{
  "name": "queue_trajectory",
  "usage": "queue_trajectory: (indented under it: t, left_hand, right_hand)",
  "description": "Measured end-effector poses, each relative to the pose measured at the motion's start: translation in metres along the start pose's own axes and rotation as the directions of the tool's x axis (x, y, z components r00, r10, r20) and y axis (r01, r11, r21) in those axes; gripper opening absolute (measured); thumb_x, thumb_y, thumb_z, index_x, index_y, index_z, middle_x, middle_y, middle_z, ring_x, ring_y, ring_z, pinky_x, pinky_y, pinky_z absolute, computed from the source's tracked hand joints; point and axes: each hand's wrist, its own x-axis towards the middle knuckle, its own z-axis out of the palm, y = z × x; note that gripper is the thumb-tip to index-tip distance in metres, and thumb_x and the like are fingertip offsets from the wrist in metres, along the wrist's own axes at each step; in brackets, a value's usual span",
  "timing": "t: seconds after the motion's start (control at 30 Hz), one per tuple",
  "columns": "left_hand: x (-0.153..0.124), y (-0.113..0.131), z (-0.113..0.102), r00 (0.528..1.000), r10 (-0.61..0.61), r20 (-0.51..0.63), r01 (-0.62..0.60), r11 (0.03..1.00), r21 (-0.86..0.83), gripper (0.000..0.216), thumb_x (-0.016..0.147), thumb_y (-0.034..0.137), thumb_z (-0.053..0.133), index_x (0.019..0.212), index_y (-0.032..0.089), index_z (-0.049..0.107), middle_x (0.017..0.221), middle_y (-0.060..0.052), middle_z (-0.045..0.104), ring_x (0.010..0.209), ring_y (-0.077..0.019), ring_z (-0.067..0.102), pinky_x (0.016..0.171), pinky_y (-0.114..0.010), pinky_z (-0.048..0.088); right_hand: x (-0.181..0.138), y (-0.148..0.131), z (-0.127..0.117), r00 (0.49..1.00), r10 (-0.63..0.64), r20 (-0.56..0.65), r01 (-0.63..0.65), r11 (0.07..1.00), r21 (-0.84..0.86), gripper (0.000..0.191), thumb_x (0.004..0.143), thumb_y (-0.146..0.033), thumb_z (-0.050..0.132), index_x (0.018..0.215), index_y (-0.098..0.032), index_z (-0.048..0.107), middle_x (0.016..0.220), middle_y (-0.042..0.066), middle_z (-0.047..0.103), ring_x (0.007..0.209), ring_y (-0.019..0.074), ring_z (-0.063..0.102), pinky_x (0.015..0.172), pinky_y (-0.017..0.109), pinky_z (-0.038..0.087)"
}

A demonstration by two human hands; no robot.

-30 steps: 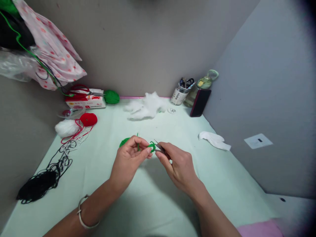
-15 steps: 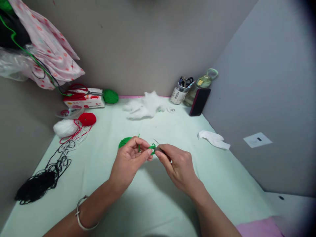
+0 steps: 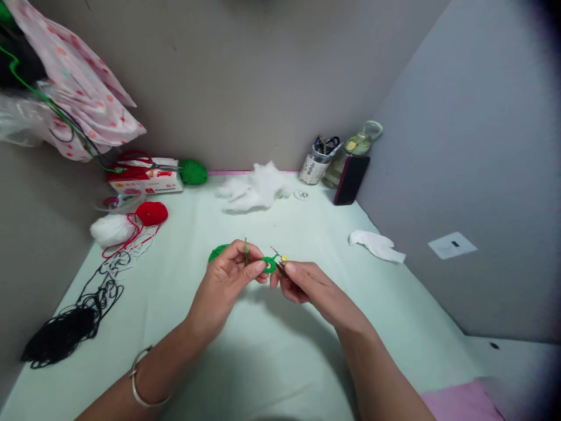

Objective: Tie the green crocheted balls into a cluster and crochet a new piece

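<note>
My left hand (image 3: 228, 280) pinches a small green crochet piece (image 3: 269, 264) between thumb and fingers, just above the pale green table cover (image 3: 184, 327). A short green yarn tail (image 3: 246, 252) sticks up from it. My right hand (image 3: 307, 283) is closed on a thin metal crochet hook (image 3: 279, 262), whose tip rests at the right edge of the green piece. A second green crocheted piece (image 3: 218, 253) lies on the table behind my left hand, partly hidden by it.
Black yarn (image 3: 65, 327), white yarn (image 3: 107, 229) and red yarn (image 3: 151, 213) lie at the left. A red-and-white box (image 3: 144, 182), a green yarn ball (image 3: 193, 172), white stuffing (image 3: 256, 188), a tool jar (image 3: 315, 164), a bottle (image 3: 357, 149), a phone (image 3: 349, 180) and a tissue (image 3: 377, 245) are at the back and right.
My right hand has turned and curled its fingers, tilting the hook against the green piece. The left hand keeps its pinch. The view has shifted slightly.
</note>
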Motion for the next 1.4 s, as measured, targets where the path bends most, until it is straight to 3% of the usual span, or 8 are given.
queue_trajectory:
  t: [0.23,0.5,0.67,0.8,1.0,1.2,1.3,1.4]
  left_hand:
    - [0.000,-0.001,0.003,0.997,0.008,0.083,-0.010,1.000,0.028,0.011,0.090,0.028,0.068,0.089,0.020,0.062,0.075,0.000,0.066,0.074,-0.0150,0.063,0.075,-0.029,0.049]
    - [-0.001,0.001,0.004,0.999,-0.017,0.028,0.016,0.998,0.067,0.013,0.086,0.029,0.072,0.084,0.019,0.064,0.080,0.000,0.064,0.073,-0.0139,0.062,0.075,-0.028,0.051]
    - [0.000,0.000,0.006,0.999,-0.036,-0.011,0.036,0.998,0.049,0.015,0.083,0.030,0.075,0.085,0.019,0.064,0.084,0.000,0.063,0.071,-0.0123,0.062,0.074,-0.027,0.053]
    - [0.000,-0.003,0.006,0.996,-0.087,0.015,0.087,0.996,-0.019,0.018,0.081,0.029,0.077,0.085,0.018,0.063,0.083,0.002,0.061,0.069,-0.0118,0.064,0.070,-0.026,0.054]
    - [0.001,-0.006,0.006,0.980,-0.178,0.087,0.189,0.972,-0.139,0.020,0.085,0.032,0.074,0.094,0.018,0.062,0.080,0.001,0.062,0.069,-0.0122,0.064,0.069,-0.026,0.054]
    - [0.005,-0.008,0.002,0.997,-0.069,-0.042,0.073,0.994,0.084,0.022,0.083,0.037,0.074,0.092,0.019,0.063,0.083,0.000,0.063,0.070,-0.0135,0.063,0.071,-0.027,0.053]
    - [0.008,-0.001,-0.007,0.998,-0.009,-0.069,0.025,0.973,0.228,0.020,0.085,0.039,0.071,0.086,0.020,0.064,0.078,0.001,0.061,0.067,-0.0132,0.059,0.068,-0.026,0.050]
    - [0.011,0.009,-0.017,0.997,0.025,-0.070,-0.005,0.961,0.276,0.021,0.087,0.042,0.067,0.089,0.021,0.065,0.075,0.000,0.060,0.063,-0.0131,0.055,0.062,-0.025,0.046]
  right_hand:
    - [0.003,0.008,0.001,0.999,0.009,0.038,-0.014,0.990,0.141,0.053,0.099,-0.059,0.040,0.083,-0.015,0.064,0.056,-0.005,0.039,0.050,0.0082,0.025,0.048,0.025,0.019]
    - [0.005,0.009,0.001,0.999,0.021,-0.032,-0.015,0.983,0.182,0.052,0.097,-0.059,0.045,0.076,-0.016,0.064,0.049,-0.006,0.037,0.046,0.0081,0.023,0.046,0.026,0.015]
    - [0.006,0.008,0.005,0.983,-0.011,-0.182,0.042,0.986,0.163,0.051,0.096,-0.063,0.043,0.089,-0.017,0.065,0.057,-0.006,0.041,0.049,0.0084,0.026,0.047,0.024,0.021]
    - [0.007,0.008,0.009,0.967,-0.036,-0.254,0.067,0.991,0.116,0.036,0.084,-0.053,0.068,0.084,-0.018,0.063,0.066,-0.003,0.052,0.056,0.0089,0.037,0.053,0.024,0.030]
    - [0.008,0.011,0.011,0.963,0.020,-0.269,0.028,0.984,0.173,0.030,0.083,-0.047,0.070,0.084,-0.018,0.065,0.064,-0.003,0.056,0.052,0.0081,0.035,0.050,0.024,0.029]
    - [0.013,0.013,0.008,0.952,-0.036,-0.304,0.044,0.999,0.017,0.025,0.084,-0.042,0.068,0.080,-0.018,0.066,0.068,-0.001,0.060,0.063,0.0117,0.048,0.060,0.025,0.037]
    - [0.023,0.023,-0.010,0.900,-0.048,-0.432,0.005,0.995,-0.102,0.027,0.083,-0.043,0.066,0.076,-0.017,0.065,0.064,-0.001,0.059,0.057,0.0113,0.042,0.056,0.025,0.032]
    - [0.034,0.038,-0.035,0.784,-0.105,-0.611,-0.007,0.984,-0.179,0.030,0.083,-0.044,0.062,0.089,-0.015,0.065,0.073,0.004,0.068,0.059,0.0135,0.047,0.057,0.027,0.033]
